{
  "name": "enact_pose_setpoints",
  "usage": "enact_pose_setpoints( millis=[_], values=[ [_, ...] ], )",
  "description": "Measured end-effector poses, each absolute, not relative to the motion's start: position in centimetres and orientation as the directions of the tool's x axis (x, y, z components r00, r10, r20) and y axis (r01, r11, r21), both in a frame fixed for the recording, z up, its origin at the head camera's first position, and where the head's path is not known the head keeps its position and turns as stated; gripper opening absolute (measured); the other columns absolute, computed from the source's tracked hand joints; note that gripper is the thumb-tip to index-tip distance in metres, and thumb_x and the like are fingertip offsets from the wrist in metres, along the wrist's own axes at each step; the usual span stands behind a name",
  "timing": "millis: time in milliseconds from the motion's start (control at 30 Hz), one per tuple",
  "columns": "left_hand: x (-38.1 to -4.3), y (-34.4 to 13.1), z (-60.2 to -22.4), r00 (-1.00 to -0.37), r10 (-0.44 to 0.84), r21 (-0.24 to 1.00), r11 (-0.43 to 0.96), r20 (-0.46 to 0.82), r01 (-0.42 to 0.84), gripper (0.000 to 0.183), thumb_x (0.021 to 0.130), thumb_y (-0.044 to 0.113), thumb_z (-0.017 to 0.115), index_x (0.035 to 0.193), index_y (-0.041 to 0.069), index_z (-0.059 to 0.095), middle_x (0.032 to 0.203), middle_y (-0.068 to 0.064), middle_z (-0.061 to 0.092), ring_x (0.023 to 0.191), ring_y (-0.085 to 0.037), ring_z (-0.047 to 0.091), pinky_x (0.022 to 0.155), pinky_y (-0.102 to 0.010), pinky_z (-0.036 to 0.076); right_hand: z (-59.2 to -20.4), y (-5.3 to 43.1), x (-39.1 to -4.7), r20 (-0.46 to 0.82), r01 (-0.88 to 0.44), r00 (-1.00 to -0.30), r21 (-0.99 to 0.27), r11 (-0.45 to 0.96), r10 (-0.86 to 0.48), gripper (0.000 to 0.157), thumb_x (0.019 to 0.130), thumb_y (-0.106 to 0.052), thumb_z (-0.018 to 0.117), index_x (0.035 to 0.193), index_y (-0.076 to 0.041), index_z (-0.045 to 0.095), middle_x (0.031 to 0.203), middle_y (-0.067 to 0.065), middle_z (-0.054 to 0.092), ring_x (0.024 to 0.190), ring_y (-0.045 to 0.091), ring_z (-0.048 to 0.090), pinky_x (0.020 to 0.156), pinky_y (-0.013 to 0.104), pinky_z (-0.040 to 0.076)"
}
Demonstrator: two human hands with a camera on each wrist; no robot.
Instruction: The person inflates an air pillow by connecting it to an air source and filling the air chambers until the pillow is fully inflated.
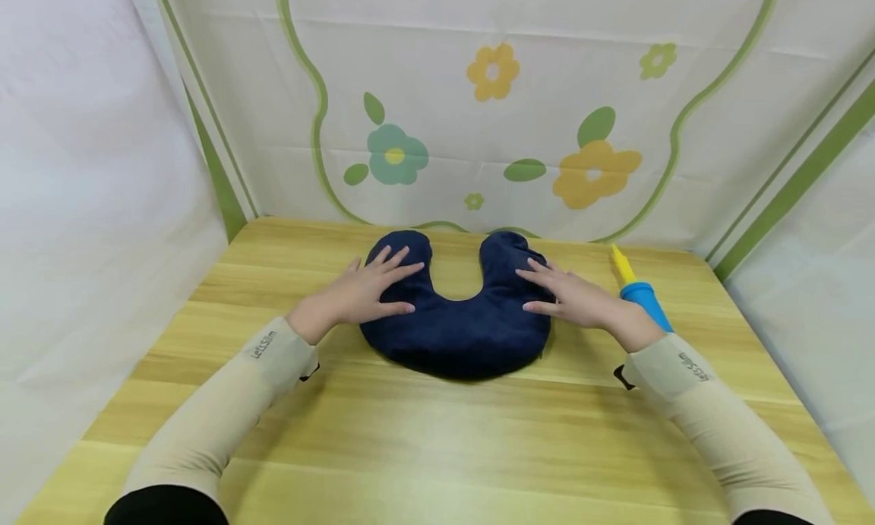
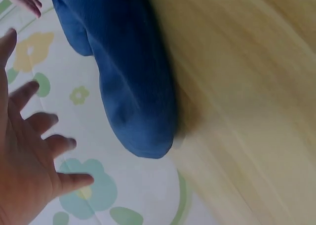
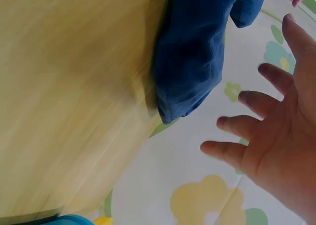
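A dark blue U-shaped neck pillow (image 1: 454, 339) lies on the wooden table, its two arms pointing toward the back. Over its left arm hovers my left hand (image 1: 365, 291), fingers spread and palm down. My right hand (image 1: 570, 295) is spread in the same way at the pillow's right arm. Both wrist views show a gap between the palm and the pillow: the left hand (image 2: 34, 156) is apart from the blue fabric (image 2: 133, 77), and so is the right hand (image 3: 276, 131) from its side of the pillow (image 3: 192, 52). Neither hand holds anything.
A hand pump with a blue body (image 1: 645, 301) and yellow nozzle (image 1: 622, 265) lies on the right of the table, partly hidden behind my right wrist. White cloth with printed flowers (image 1: 492, 73) hangs along the table's back edge, and plain white cloth (image 1: 102, 206) flanks the sides.
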State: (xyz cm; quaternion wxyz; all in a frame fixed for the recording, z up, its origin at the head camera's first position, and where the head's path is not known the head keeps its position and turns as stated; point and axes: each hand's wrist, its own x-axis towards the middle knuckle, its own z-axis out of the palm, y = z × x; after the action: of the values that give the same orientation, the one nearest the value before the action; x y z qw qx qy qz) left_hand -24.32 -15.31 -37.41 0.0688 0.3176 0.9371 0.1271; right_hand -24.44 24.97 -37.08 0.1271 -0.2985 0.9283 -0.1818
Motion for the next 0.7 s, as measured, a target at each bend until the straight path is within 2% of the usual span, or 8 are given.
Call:
enact_pose_setpoints(
  millis=[67, 133, 233, 300, 367, 500, 567, 700],
  values=[
    [-24.2, -15.2, -37.6, -0.765, 0.64, 0.296, 0.748, -0.08, 0.595, 0.078, 0.098, 0.063, 0.056, 0.164, 0.031, 0.028, 0.171, -0.006, 0.009, 0.155, -0.037, 0.003, 0.113, -0.074, 0.008, -37.0, 25.1, -24.3, -0.129, -0.51, -0.79, -0.404, 0.759, -0.599, 0.071, 0.103, -0.047, 0.059, 0.159, -0.009, 0.038, 0.165, 0.021, 0.025, 0.135, 0.045, 0.047, 0.109, 0.061, 0.034],
    [-24.1, -15.1, -37.8, -0.743, 0.66, 0.311, 0.733, -0.109, 0.605, 0.078, 0.098, 0.063, 0.057, 0.163, 0.032, 0.028, 0.171, -0.005, 0.009, 0.156, -0.035, 0.002, 0.114, -0.073, 0.007, -37.0, 25.3, -24.0, -0.124, -0.519, -0.786, -0.4, 0.755, -0.606, 0.068, 0.102, -0.046, 0.062, 0.156, -0.01, 0.044, 0.162, 0.019, 0.035, 0.1, 0.031, 0.067, 0.094, 0.051, 0.048],
    [-23.9, -14.9, -38.0, -0.717, 0.681, 0.321, 0.719, -0.148, 0.617, 0.081, 0.096, 0.064, 0.059, 0.163, 0.032, 0.028, 0.171, -0.003, 0.008, 0.156, -0.033, 0.0, 0.116, -0.071, 0.007, -37.1, 25.5, -23.7, -0.104, -0.548, -0.768, -0.406, 0.731, -0.633, 0.061, 0.1, -0.04, 0.067, 0.152, -0.011, 0.052, 0.156, 0.016, 0.046, 0.057, 0.011, 0.052, 0.073, 0.036, 0.047],
    [-23.8, -14.7, -38.1, -0.7, 0.693, 0.331, 0.71, -0.173, 0.621, 0.083, 0.094, 0.064, 0.063, 0.163, 0.032, 0.029, 0.171, -0.003, 0.007, 0.156, -0.032, 0.0, 0.116, -0.07, 0.006, -37.2, 25.7, -23.6, -0.076, -0.581, -0.748, -0.407, 0.705, -0.66, 0.057, 0.098, -0.035, 0.071, 0.147, -0.01, 0.057, 0.151, 0.017, 0.052, 0.05, 0.008, 0.045, 0.065, 0.031, 0.046],
    [-23.6, -14.5, -38.2, -0.679, 0.706, 0.337, 0.701, -0.202, 0.628, 0.086, 0.092, 0.064, 0.066, 0.163, 0.031, 0.031, 0.171, -0.003, 0.007, 0.156, -0.032, 0.0, 0.117, -0.069, 0.005, -37.3, 25.8, -23.5, -0.043, -0.622, -0.722, -0.398, 0.675, -0.691, 0.054, 0.095, -0.028, 0.076, 0.143, -0.008, 0.061, 0.147, 0.017, 0.056, 0.053, 0.01, 0.05, 0.065, 0.029, 0.045],
    [-23.4, -14.1, -38.4, -0.635, 0.726, 0.341, 0.686, -0.264, 0.642, 0.087, 0.088, 0.059, 0.075, 0.16, 0.028, 0.038, 0.171, -0.003, 0.01, 0.156, -0.032, 0.002, 0.116, -0.07, 0.005, -37.8, 26.0, -23.6, 0.002, -0.694, -0.666, -0.367, 0.619, -0.746, 0.047, 0.087, -0.014, 0.083, 0.132, -0.007, 0.07, 0.14, 0.015, 0.062, 0.082, 0.025, 0.069, 0.072, 0.033, 0.05],
    [-23.3, -14.0, -38.5, -0.619, 0.729, 0.338, 0.684, -0.293, 0.647, 0.086, 0.087, 0.054, 0.079, 0.159, 0.028, 0.04, 0.171, -0.003, 0.011, 0.156, -0.031, 0.003, 0.116, -0.07, 0.007, -38.0, 26.1, -23.7, 0.008, -0.716, -0.644, -0.359, 0.599, -0.765, 0.044, 0.085, -0.009, 0.084, 0.127, -0.007, 0.073, 0.138, 0.014, 0.064, 0.105, 0.032, 0.069, 0.079, 0.037, 0.053],
    [-23.1, -13.7, -38.6, -0.596, 0.733, 0.359, 0.681, -0.328, 0.639, 0.086, 0.085, 0.045, 0.084, 0.158, 0.025, 0.043, 0.17, -0.006, 0.017, 0.156, -0.033, 0.006, 0.116, -0.07, 0.01, -38.5, 26.1, -23.8, -0.017, -0.717, -0.627, -0.378, 0.586, -0.779, 0.042, 0.083, -0.004, 0.084, 0.124, -0.007, 0.074, 0.136, 0.014, 0.064, 0.117, 0.035, 0.065, 0.088, 0.045, 0.056]
  ],
)
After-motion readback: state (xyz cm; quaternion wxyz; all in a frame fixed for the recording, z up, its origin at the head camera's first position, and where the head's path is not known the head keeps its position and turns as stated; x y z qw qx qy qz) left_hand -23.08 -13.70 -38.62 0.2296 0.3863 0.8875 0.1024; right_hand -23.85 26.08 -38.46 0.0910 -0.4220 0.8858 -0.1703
